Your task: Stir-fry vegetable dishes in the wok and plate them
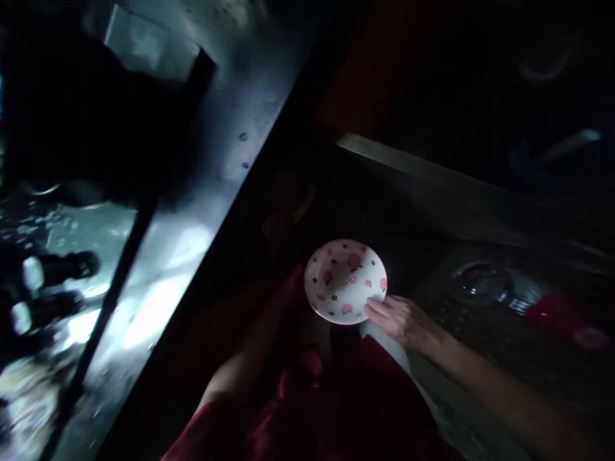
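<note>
A white plate [344,282] with pink fruit prints and small dark flowers is held up in front of my body, its face toward me. My right hand [396,317] grips its lower right rim, thumb and fingers on the edge. Along the left rim, my left hand [294,285] holds the plate too, mostly lost in shadow with its fingers hidden. Some white cloth [389,346] hangs just beneath my right hand; whether that hand also holds it, I cannot tell.
On the left a brightly lit metal counter [168,282] runs diagonally, with dark blurred equipment [62,269] over it. At right, a clear and red object [552,314] lies on a dark surface below a metal edge [408,163]. Much of the view is very dark.
</note>
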Demonstrator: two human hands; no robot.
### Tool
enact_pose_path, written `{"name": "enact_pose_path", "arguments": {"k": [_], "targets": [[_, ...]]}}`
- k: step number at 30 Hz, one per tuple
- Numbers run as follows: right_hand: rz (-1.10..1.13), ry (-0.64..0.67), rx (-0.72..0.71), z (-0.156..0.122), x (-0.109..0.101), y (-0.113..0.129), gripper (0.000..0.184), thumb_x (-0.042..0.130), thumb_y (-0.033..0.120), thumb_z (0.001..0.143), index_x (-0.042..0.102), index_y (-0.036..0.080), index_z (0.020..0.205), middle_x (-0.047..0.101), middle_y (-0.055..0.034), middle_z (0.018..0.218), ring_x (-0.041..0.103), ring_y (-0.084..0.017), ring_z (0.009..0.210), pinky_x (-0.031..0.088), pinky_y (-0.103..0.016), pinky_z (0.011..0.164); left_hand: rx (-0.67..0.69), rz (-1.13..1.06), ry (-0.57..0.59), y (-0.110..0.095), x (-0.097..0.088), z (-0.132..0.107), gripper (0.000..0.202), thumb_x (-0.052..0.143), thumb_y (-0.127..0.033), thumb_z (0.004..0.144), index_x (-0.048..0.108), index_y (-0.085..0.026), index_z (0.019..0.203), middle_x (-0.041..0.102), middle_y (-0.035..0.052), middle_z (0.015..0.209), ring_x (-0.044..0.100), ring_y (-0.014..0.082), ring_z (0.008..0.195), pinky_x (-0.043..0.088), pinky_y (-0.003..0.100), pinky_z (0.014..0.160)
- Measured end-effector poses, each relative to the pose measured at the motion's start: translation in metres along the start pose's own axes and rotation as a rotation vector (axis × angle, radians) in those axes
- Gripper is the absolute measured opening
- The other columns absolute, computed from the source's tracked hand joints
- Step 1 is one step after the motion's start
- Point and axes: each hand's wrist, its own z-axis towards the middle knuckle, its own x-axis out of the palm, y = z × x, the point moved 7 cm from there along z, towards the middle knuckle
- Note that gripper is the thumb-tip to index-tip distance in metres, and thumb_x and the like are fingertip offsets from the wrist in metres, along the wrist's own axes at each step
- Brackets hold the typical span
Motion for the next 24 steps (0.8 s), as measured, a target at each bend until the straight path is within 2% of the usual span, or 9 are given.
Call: {"name": "enact_pose_path", "arguments": {"k": [3, 6, 9, 12, 14, 17, 19, 22, 24], "targets": [[0.017, 0.057, -0.095, 0.001, -0.054, 0.041, 0.027, 0.044, 0.003, 0.090, 0.068, 0.016, 0.090, 0.070, -0.0064, 0.094, 0.054, -0.013, 0.061, 0.044, -0.028, 0.058, -0.039, 0.078, 0.112, 0.035, 0.019, -0.073, 0.042, 0.072, -0.010, 0.072, 0.064, -0.006, 0.113, 0.069, 0.0172, 0.106, 0.068, 0.0286, 0.094, 0.052, 0.044, 0.088], [-0.021, 0.082, -0.117, -0.003, -0.114, 0.060, 0.035, 0.047, 0.002, 0.088, 0.065, 0.018, 0.113, 0.063, -0.0103, 0.127, 0.062, -0.018, 0.087, 0.052, -0.032, 0.079, 0.105, 0.130, 0.158, 0.045, 0.030, -0.141, 0.061, 0.072, -0.006, 0.062, 0.059, -0.008, 0.121, 0.072, 0.0137, 0.102, 0.069, 0.0258, 0.085, 0.055, 0.041, 0.082], [-0.237, -0.098, 0.190, -0.009, -0.183, 0.017, 0.044, 0.056, 0.018, 0.089, 0.055, 0.019, 0.133, 0.056, -0.0169, 0.135, 0.057, -0.031, 0.114, 0.047, -0.048, 0.098, 0.233, 0.070, 0.138, 0.041, 0.027, -0.207, 0.066, 0.068, -0.007, 0.063, 0.054, -0.010, 0.127, 0.071, 0.0130, 0.106, 0.069, 0.0254, 0.087, 0.056, 0.040, 0.080], [-0.331, -0.153, 0.509, -0.015, -0.219, -0.048, 0.050, 0.053, 0.037, 0.090, 0.055, 0.010, 0.132, 0.059, -0.0266, 0.123, 0.059, -0.041, 0.111, 0.047, -0.060, 0.089, 0.376, -0.027, 0.167, 0.034, 0.015, -0.272, 0.063, 0.068, -0.007, 0.064, 0.055, -0.010, 0.126, 0.069, 0.0148, 0.112, 0.069, 0.0278, 0.095, 0.055, 0.041, 0.085], [-0.292, -0.134, 0.594, -0.014, -0.219, -0.076, 0.059, 0.054, 0.049, 0.084, 0.058, 0.009, 0.127, 0.061, -0.0297, 0.114, 0.060, -0.049, 0.107, 0.045, -0.066, 0.081, 0.469, -0.103, 0.164, 0.036, 0.001, -0.313, 0.060, 0.069, -0.008, 0.064, 0.057, -0.008, 0.122, 0.070, 0.0162, 0.110, 0.069, 0.0283, 0.093, 0.055, 0.042, 0.085], [-0.054, 0.053, 0.833, -0.019, -0.190, -0.090, 0.038, 0.057, 0.053, 0.075, 0.067, 0.028, 0.100, 0.067, -0.0233, 0.088, 0.066, -0.050, 0.089, 0.046, -0.066, 0.070, 0.621, -0.244, 0.103, 0.046, -0.035, -0.366, 0.061, 0.068, -0.007, 0.065, 0.057, -0.008, 0.125, 0.068, 0.0179, 0.113, 0.069, 0.0290, 0.095, 0.055, 0.044, 0.086], [0.011, 0.226, 1.024, -0.028, -0.163, -0.073, 0.023, 0.052, 0.049, 0.072, 0.062, 0.035, 0.088, 0.066, -0.0200, 0.084, 0.065, -0.049, 0.097, 0.045, -0.065, 0.080, 0.713, -0.356, 0.012, 0.056, -0.069, -0.394, 0.064, 0.068, -0.007, 0.065, 0.055, -0.011, 0.128, 0.068, 0.0174, 0.115, 0.068, 0.0282, 0.096, 0.055, 0.043, 0.086], [0.066, 0.285, 1.006, -0.015, -0.119, -0.018, 0.015, 0.050, 0.045, 0.069, 0.055, 0.032, 0.076, 0.065, -0.0197, 0.076, 0.065, -0.049, 0.099, 0.048, -0.064, 0.082, 0.828, -0.520, -0.196, 0.070, -0.133, -0.430, 0.075, 0.069, -0.007, 0.063, 0.049, -0.017, 0.135, 0.068, 0.0142, 0.112, 0.069, 0.0254, 0.089, 0.058, 0.043, 0.082], [0.116, 0.282, 0.990, 0.003, -0.083, 0.022, 0.022, 0.053, 0.042, 0.066, 0.055, 0.026, 0.081, 0.066, -0.0213, 0.079, 0.064, -0.048, 0.102, 0.050, -0.062, 0.085, 0.884, -0.609, -0.370, 0.073, -0.178, -0.452, 0.083, 0.069, -0.006, 0.061, 0.044, -0.022, 0.138, 0.068, 0.0120, 0.112, 0.069, 0.0245, 0.086, 0.059, 0.046, 0.079]]}}
